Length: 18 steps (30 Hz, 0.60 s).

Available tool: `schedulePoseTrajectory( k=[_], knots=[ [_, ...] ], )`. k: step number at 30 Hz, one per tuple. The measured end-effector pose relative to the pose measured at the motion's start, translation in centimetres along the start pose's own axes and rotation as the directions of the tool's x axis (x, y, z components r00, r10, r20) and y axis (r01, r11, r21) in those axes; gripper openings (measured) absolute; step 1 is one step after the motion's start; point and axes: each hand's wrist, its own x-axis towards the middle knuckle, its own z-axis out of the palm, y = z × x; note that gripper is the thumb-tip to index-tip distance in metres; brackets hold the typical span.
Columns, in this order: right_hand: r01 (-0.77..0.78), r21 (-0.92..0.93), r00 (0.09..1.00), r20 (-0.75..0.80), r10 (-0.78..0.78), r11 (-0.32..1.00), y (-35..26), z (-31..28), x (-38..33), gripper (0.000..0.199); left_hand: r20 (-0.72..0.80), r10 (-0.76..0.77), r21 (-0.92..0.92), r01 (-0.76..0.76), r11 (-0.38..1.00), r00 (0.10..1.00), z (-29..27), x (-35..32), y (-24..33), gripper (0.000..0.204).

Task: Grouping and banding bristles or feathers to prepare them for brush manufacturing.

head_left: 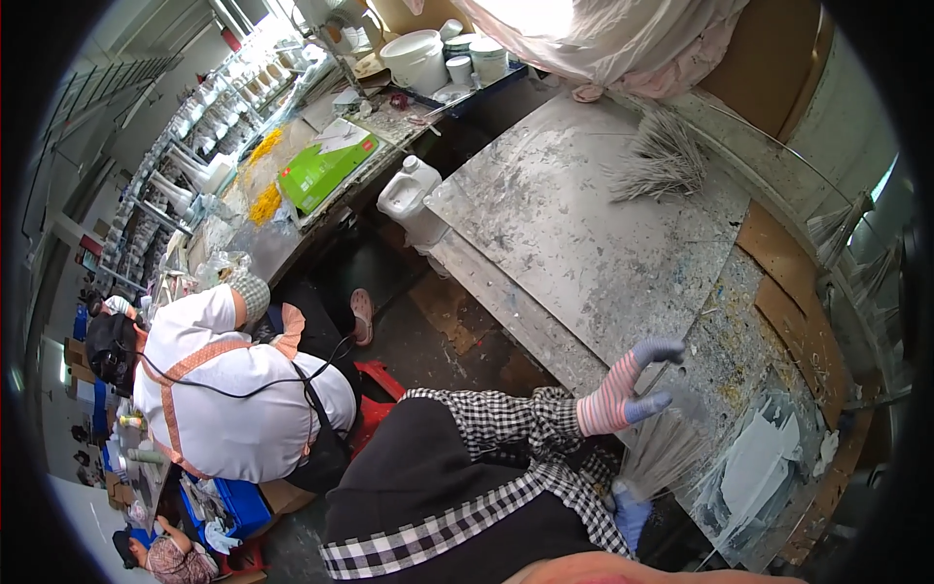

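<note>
Two-handed stance at the spattered surface (574,214). Right hand (632,521) beside the edge, with fingers seemingly clamped on the base of the grey bristly bundle (666,453), probably to leave its tips free. Left hand (615,392) just above, with fingers apart.

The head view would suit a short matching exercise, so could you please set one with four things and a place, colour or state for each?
Things:
1. Left hand
2. Right hand
3. Box
4. Jug

Descriptions:
A. White, beside a corner of the worktop
B. At the lower end of a stick bundle
C. Green
D. Thumb and fingers apart

Pairs: 1-D, 2-B, 3-C, 4-A
</note>
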Motion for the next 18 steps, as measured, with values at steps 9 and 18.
schedulePoseTrajectory(
  k=[9, 18],
  knots=[
    [-0.324, 0.301, 0.940, 0.207, 0.270, 0.897, 0.0, -0.2, -0.9, 0.016, -0.058, -0.160, 0.104, 0.165, 0.981, 0.986, -1.7, -3.9, -2.0, 0.033],
    [-0.269, 0.309, 0.960, 0.167, 0.226, 0.912, -3.4, 0.8, -0.8, 0.031, -0.070, -0.291, 0.038, 0.294, 0.955, 0.954, -1.9, -7.2, -2.9, 0.022]
  ],
)
